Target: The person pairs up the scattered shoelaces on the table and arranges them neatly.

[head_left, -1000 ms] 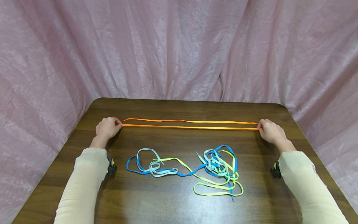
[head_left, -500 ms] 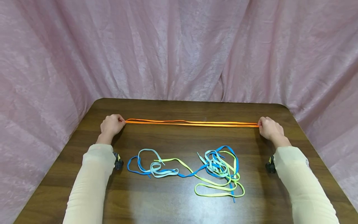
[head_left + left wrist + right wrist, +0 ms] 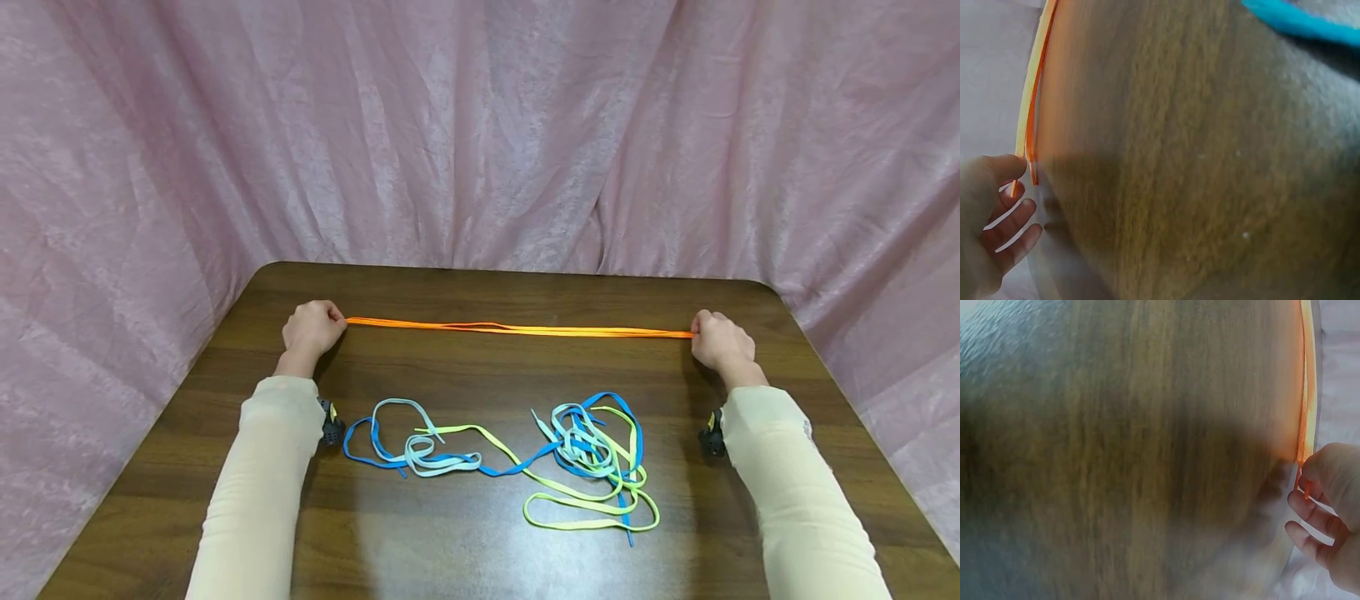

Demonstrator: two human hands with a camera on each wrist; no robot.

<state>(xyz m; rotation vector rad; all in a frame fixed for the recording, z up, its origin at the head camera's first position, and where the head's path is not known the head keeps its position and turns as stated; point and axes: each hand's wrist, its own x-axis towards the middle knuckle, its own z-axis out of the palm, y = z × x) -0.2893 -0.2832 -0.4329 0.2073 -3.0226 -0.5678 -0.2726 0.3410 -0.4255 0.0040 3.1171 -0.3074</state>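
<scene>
Two orange shoelace strands (image 3: 570,331) stretch side by side across the back of the table, nearly touching, with a small gap near the middle. My left hand (image 3: 313,327) pinches their left ends. In the left wrist view, the tips of the laces (image 3: 1026,100) stick out below the thumb of the left hand (image 3: 975,206). At the other side my right hand (image 3: 722,338) pinches the right ends. The right wrist view has the laces (image 3: 1304,440) running down into the fingers of the right hand (image 3: 1341,487), where orange tips show.
Nearer the front of the brown table (image 3: 450,383) lies a loose tangle: a blue shoelace (image 3: 498,472), a light blue shoelace (image 3: 427,475) and a yellow-green shoelace (image 3: 577,525). A pink curtain (image 3: 480,133) hangs behind the table and at both sides.
The left hand has moved right and away from me, bringing the front strand against the back one and taking hold of its end too. The right hand has shifted slightly away from me.
</scene>
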